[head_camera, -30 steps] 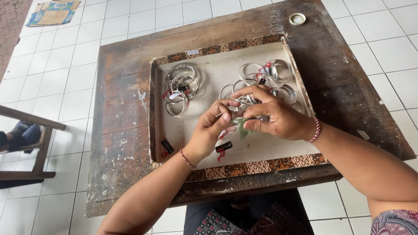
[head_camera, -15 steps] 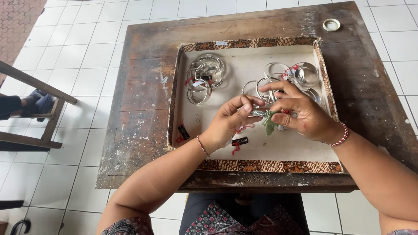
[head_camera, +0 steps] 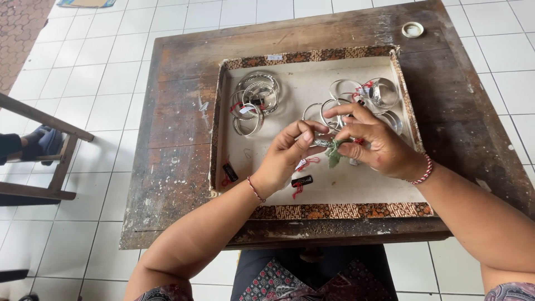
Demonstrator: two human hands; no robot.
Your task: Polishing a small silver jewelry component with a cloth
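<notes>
Silver bangle between two hands, left hand, right hand

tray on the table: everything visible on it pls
The tray is shallow and rectangular, with a brown patterned rim and a plain pale floor; it looks like covered card. It lies flat on the wooden table. Inside lie silver bangles at the upper left, more at the upper right, and two black tags near the front. Both hands work above it.
</notes>
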